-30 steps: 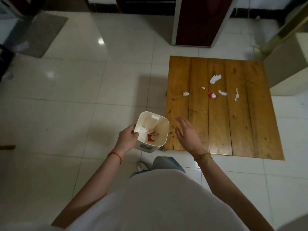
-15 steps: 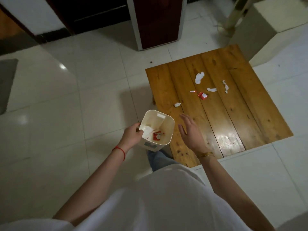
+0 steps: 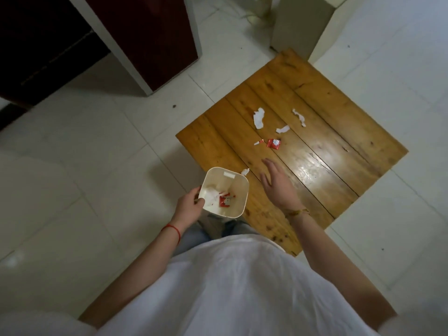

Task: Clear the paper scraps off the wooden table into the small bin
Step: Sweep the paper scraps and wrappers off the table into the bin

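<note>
A low wooden table (image 3: pixel 327 112) of planks stands on the tiled floor. My left hand (image 3: pixel 189 207) grips the rim of a small cream bin (image 3: pixel 238 202), held over the table's near-left edge; white and red scraps lie inside it. My right hand (image 3: pixel 278 185) hovers open above the table, just right of the bin. A small white scrap (image 3: pixel 244 171) lies by the bin's far corner. Farther out lie a large white scrap (image 3: pixel 259 118), a thin white strip (image 3: pixel 299 117), a white piece (image 3: pixel 282 129), a tiny sliver (image 3: pixel 258 142) and a red wrapper (image 3: pixel 274 143).
A dark red cabinet (image 3: pixel 150 40) with a white frame stands beyond the table's left. A beige block (image 3: pixel 300 25) sits at the table's far corner. Glossy white tiles (image 3: pixel 84 141) surround the table. My white shirt fills the bottom of the view.
The view has swung, so the table now sits turned and nearer. The bin has moved over the table's near edge, and my right hand has reached farther over the planks.
</note>
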Demonstrator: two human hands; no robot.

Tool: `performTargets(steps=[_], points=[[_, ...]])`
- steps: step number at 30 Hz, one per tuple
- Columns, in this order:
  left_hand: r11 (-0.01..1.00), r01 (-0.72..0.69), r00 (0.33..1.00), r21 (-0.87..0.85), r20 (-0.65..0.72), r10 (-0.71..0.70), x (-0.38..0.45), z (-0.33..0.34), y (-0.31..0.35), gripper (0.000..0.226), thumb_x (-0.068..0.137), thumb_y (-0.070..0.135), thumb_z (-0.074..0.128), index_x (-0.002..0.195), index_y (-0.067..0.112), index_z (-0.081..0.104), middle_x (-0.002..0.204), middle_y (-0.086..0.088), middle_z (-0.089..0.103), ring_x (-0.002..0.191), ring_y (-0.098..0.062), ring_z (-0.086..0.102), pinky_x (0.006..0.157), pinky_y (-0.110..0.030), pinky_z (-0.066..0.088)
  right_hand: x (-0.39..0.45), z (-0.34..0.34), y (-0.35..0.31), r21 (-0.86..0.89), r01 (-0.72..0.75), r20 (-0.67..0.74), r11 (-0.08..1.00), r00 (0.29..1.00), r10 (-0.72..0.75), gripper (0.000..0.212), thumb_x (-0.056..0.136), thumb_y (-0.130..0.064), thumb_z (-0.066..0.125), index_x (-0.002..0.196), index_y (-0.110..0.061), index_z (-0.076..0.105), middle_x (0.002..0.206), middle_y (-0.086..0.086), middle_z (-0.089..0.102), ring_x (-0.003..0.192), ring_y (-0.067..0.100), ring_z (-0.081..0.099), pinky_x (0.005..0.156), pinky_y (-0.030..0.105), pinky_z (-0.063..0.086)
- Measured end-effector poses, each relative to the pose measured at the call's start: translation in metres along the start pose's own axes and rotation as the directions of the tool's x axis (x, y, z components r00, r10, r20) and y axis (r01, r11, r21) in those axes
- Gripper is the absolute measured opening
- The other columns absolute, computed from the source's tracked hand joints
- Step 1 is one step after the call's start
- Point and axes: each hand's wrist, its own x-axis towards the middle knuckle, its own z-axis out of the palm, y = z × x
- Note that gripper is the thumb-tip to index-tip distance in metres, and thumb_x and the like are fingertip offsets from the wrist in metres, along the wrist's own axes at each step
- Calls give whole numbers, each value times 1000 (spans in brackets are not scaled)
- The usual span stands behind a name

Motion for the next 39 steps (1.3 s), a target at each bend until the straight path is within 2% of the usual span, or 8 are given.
performTargets(steps=[4, 9, 13, 16, 21, 28, 34, 39], points=[[998, -43, 995, 45, 94, 39, 26, -15, -6, 42, 89, 11, 46, 130, 19, 51, 108, 0, 64, 82, -8, 57, 57, -10, 40, 6, 15, -11, -12, -107, -69, 994, 992, 106, 47, 101, -38, 39, 144, -17, 38, 149, 5, 40, 133, 22, 43, 107, 36, 39], [984, -133, 965, 116, 241, 102, 58, -39, -24, 42, 88, 12, 46, 129, 23, 51, 107, 4, 62, 88, -10, 57, 62, -11, 41, 8, 51, -29, 70, -299, -125, 952, 944, 305, 46, 101, -35, 41, 143, -18, 38, 149, 5, 39, 133, 21, 41, 106, 32, 37], [956, -198, 927, 215, 357, 112, 83, -54, -43, 38, 91, 16, 47, 129, 21, 49, 110, 1, 62, 92, -14, 57, 73, -25, 49, 3, 80, -42, 137, -400, -176, 906, 890, 420, 46, 100, -33, 42, 143, -17, 39, 147, 6, 43, 130, 23, 46, 105, 34, 39], [945, -224, 901, 239, 421, 107, 103, -60, -57, 39, 91, 17, 47, 130, 19, 48, 114, -1, 62, 94, -16, 57, 78, -29, 49, 3, 102, -44, 142, -450, -196, 882, 860, 470, 46, 101, -31, 42, 144, -16, 38, 149, 6, 40, 133, 23, 43, 107, 36, 39], [926, -252, 867, 281, 492, 87, 138, -53, -86, 40, 90, 15, 47, 130, 16, 48, 114, -5, 63, 94, -16, 58, 75, -28, 47, 14, 137, -36, 130, -481, -205, 867, 842, 499, 46, 100, -28, 42, 144, -14, 38, 152, 8, 36, 136, 25, 38, 109, 38, 35], [918, -218, 861, 330, 507, 22, 184, -24, -127, 39, 88, 11, 47, 127, 13, 51, 113, -9, 64, 98, -25, 61, 85, -38, 51, 53, 172, -6, 90, -459, -171, 884, 867, 468, 48, 101, -28, 40, 146, -13, 34, 155, 8, 31, 137, 26, 36, 109, 36, 32], [935, -136, 877, 327, 479, -40, 218, 1, -157, 36, 87, 9, 47, 123, 9, 53, 113, -10, 64, 97, -23, 60, 79, -30, 46, 90, 206, 11, 94, -429, -145, 898, 887, 439, 47, 101, -26, 40, 146, -12, 34, 156, 8, 29, 138, 27, 35, 111, 37, 32], [945, -127, 878, 303, 477, -35, 232, 13, -165, 37, 88, 10, 48, 124, 11, 52, 103, -3, 64, 95, -23, 61, 77, -29, 46, 83, 249, 3, 126, -394, -101, 910, 908, 407, 56, 100, -25, 41, 151, -13, 21, 161, 4, 17, 144, 22, 25, 115, 37, 30]])
